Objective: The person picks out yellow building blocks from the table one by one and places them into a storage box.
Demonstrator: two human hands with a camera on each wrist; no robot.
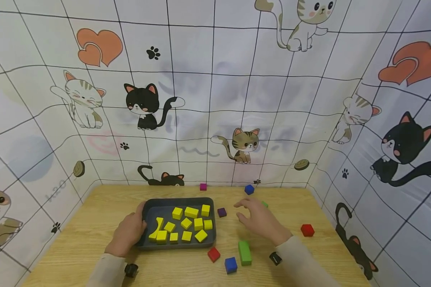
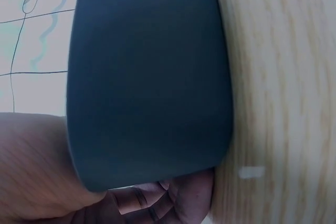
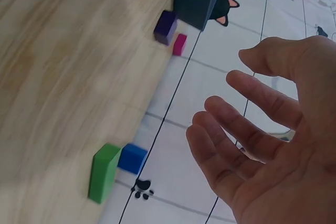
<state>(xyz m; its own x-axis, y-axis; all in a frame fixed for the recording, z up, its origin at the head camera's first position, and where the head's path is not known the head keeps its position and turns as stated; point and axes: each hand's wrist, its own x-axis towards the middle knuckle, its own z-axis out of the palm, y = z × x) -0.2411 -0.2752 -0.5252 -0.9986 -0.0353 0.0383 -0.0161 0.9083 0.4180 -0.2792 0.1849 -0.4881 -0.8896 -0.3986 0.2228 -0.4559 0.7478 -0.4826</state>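
A dark grey tray (image 1: 176, 246) on the table holds several yellow blocks (image 1: 186, 223), one of them a concave, bridge-like shape. My left hand (image 1: 128, 231) grips the tray's left side; in the left wrist view the fingers (image 2: 191, 195) come round the corner of its wall (image 2: 152, 87). To the right of the tray my right hand (image 1: 260, 219) hovers over the table with nothing in it, its fingers loosely spread in the right wrist view. Nearest to it are a purple cube (image 1: 222, 212) and a green block (image 3: 104, 172), partly hidden behind the hand in the head view.
Near the front lie a red cube (image 1: 213, 254), a blue cube (image 1: 231, 265) and a long green block (image 1: 244, 253). Another red block (image 1: 307, 230) is at the right. At the back edge sit a magenta cube (image 1: 203, 187) and a blue block (image 1: 249, 189), before a cat-print cloth.
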